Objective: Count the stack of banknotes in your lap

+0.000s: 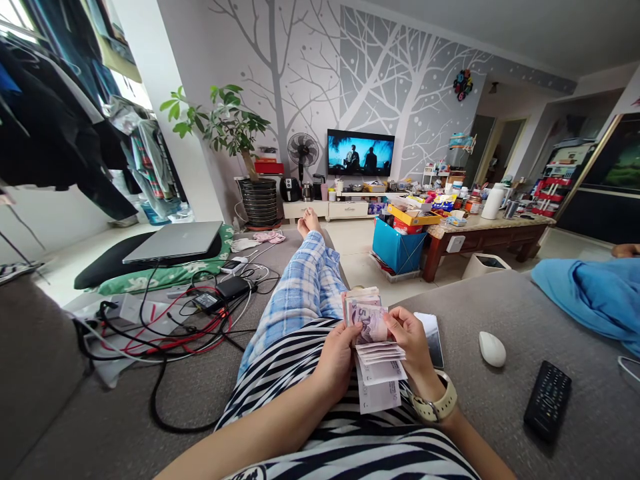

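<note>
A stack of purple and pink banknotes [369, 321] is held above my lap, with several notes fanned downward toward my striped shirt. My left hand [339, 357] grips the stack's left edge, its thumb lying on the front note. On the right side, my right hand [411, 343] pinches the notes between thumb and fingers, and a cream watch [440, 403] is on that wrist. A phone [431, 339] lies on the sofa just beyond my right hand, partly hidden by it.
On the sofa's right are a white mouse [493, 349], a black remote [547, 400] and blue cloth [590, 297]. Tangled cables [175, 333] and a closed laptop [175, 241] lie left. A cluttered table [435, 257] stands ahead right, beside a blue box [397, 247].
</note>
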The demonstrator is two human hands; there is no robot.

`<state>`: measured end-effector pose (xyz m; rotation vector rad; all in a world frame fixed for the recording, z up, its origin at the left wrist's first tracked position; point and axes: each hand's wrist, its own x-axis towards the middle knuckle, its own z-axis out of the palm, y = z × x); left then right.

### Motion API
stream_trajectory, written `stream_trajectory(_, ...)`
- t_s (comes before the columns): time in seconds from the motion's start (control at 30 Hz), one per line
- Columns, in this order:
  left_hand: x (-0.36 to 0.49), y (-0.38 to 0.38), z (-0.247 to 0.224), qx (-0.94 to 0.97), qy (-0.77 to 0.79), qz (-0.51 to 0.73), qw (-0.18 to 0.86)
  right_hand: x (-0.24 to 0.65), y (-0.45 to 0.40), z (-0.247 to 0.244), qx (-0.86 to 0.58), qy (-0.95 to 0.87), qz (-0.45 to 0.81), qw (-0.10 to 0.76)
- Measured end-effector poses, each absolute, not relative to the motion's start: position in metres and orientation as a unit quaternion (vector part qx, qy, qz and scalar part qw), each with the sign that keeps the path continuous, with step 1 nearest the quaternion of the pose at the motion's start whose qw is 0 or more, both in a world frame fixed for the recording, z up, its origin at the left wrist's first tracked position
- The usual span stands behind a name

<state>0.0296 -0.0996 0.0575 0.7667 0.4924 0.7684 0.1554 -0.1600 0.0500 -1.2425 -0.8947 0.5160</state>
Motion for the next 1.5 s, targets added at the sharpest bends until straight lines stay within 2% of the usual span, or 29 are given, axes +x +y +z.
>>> stream_trajectory(0.43,0.032,-0.095,0.05,0.381,0.25,0.363,0.813,0.155,-0.161,0.055,-0.583,-0.421,0.2,0.665)
stream_trajectory(1.5,0.033,-0.094,0.051,0.385,0.233,0.379,0.809,0.151,-0.171,0.058,-0.55,-0.45,0.171,0.683)
